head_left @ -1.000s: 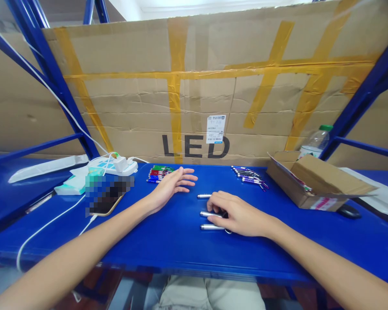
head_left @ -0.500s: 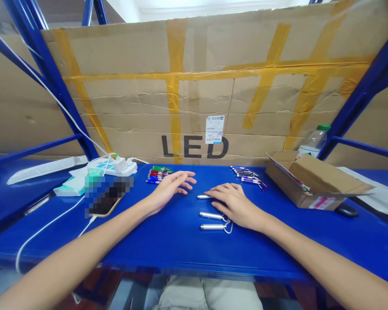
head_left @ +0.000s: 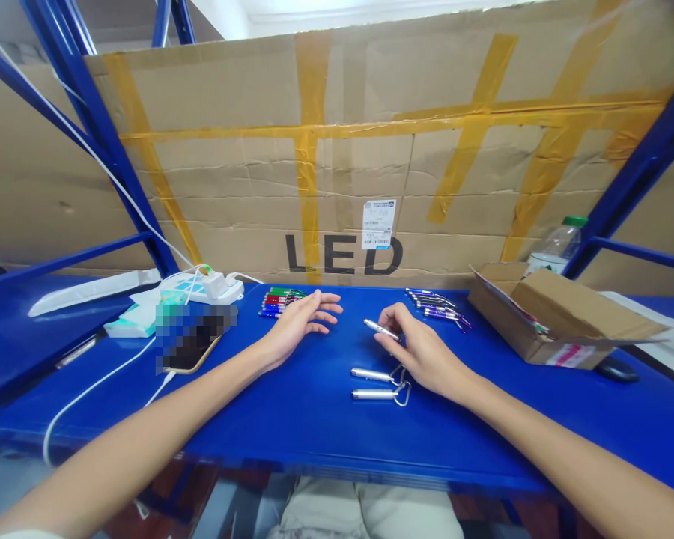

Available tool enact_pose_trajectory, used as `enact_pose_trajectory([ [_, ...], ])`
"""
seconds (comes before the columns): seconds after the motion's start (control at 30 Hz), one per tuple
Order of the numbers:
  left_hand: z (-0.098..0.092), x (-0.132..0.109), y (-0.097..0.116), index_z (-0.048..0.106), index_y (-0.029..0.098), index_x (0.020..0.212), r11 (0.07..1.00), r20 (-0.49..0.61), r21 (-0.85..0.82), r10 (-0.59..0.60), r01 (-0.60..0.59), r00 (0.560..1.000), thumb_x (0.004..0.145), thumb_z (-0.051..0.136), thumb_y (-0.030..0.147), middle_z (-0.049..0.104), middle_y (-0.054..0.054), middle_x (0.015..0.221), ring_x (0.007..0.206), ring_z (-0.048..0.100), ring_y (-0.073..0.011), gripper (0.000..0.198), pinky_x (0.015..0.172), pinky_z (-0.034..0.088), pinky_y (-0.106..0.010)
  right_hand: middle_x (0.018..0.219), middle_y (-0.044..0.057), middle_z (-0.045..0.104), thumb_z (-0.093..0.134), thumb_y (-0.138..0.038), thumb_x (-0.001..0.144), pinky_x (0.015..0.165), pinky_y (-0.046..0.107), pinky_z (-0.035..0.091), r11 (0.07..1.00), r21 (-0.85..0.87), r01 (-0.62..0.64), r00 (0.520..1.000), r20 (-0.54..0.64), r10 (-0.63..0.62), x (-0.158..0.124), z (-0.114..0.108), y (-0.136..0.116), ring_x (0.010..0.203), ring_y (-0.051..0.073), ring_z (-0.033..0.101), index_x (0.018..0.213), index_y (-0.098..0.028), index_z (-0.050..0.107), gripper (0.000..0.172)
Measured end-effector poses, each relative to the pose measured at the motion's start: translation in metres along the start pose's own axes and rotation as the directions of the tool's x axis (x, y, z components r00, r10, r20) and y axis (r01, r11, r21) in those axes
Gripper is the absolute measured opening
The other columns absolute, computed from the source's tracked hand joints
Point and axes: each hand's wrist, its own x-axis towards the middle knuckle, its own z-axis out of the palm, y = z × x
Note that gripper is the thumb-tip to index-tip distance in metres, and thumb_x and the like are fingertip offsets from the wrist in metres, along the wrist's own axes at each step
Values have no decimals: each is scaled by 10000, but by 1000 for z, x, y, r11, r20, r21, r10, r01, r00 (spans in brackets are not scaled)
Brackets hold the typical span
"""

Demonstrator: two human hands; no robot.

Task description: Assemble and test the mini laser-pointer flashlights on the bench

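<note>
My right hand (head_left: 421, 348) pinches a short silver pen-shaped keychain (head_left: 375, 326) between thumb and fingers, tilted with one end pointing up to the left. Below that hand, two more silver pen-shaped keychains (head_left: 374, 394) with metal clips lie side by side on the blue table (head_left: 292, 419). My left hand (head_left: 300, 326) is open and holds nothing, its fingers apart and pointing right. Just behind it is a row of small green, red and blue pen-shaped pieces (head_left: 272, 302), partly hidden by the hand. Several purple, black and blue ones (head_left: 432, 305) lie beyond my right hand.
An open cardboard box (head_left: 539, 340) stands at the right, with a dark mouse-like object (head_left: 618, 370) and a bottle (head_left: 562, 243) near it. A phone (head_left: 194, 348), a power strip (head_left: 225, 290) and white cables lie at the left. A large cardboard sheet (head_left: 236, 187) closes off the back.
My right hand has lifted the silver pen-shaped keychain off the table and tilted it. My left hand has stayed nearly in place. The view has shifted slightly.
</note>
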Motion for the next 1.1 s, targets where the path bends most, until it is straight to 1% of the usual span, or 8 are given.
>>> enact_pose_trajectory([
  [0.1,0,0,0,767,157,1249,1000,-4,-10,-2,2,1000,1008,619,658,761,-160,1207,950,706,-209,575,763,557,-283,1110,96,689,398,-362,1135,884,390,510,999,9,46,999,-3,-46,0,-1,-1,974,239,648,1242,-245,533,208],
  [0.23,0,0,0,763,151,1251,1000,-18,-25,1,-2,1000,1010,580,695,761,-166,1217,971,704,-219,623,767,553,-288,868,13,673,373,-399,1139,694,318,469,1000,18,-19,999,50,18,-1,-1,-2,724,200,619,1210,-250,519,220],
  [0.3,0,0,1,760,150,1254,999,-19,-41,0,-1,1000,1019,526,726,758,-170,1237,1001,704,-231,665,782,553,-295,814,-12,661,385,-423,1137,661,307,440,999,0,-51,996,71,51,-2,-2,-3,674,197,613,1243,-259,532,245],
  [0.43,0,-1,3,740,148,1285,998,4,-65,-2,3,1000,1024,434,774,750,-174,1273,1049,699,-249,743,810,555,-310,947,18,729,359,-464,1152,755,320,467,997,-4,-71,996,56,71,-2,-3,-6,840,224,694,1225,-279,604,316],
  [0.5,-1,-1,3,729,146,1298,998,9,-66,-5,5,1000,1024,416,784,748,-174,1277,1061,696,-250,762,822,556,-313,947,21,738,330,-465,1158,750,318,469,997,0,-71,995,64,71,-1,-4,-7,835,222,699,1216,-275,618,349],
  [0.73,1,-2,2,730,158,1281,998,11,-64,-24,25,1000,1014,411,801,751,-168,1268,1063,695,-252,765,824,555,-314,794,6,716,410,-435,1126,655,301,411,998,-58,-7,993,118,14,0,-3,-8,708,209,664,1193,-243,654,318],
  [0.97,-1,-1,0,735,158,1280,996,8,-88,-4,5,1000,1011,420,802,755,-172,1257,1057,704,-254,766,822,554,-314,755,-4,701,417,-429,1114,624,295,389,998,-53,-23,999,48,25,-1,-3,-7,670,200,655,1193,-244,653,310],
  [1.1,-1,0,1,735,150,1279,996,-2,-88,-6,6,1000,1010,428,800,753,-179,1261,1049,709,-254,767,813,561,-314,724,-10,690,445,-404,1097,612,287,372,997,-64,32,989,148,-23,-3,-3,-10,628,188,629,1124,-241,664,274],
])
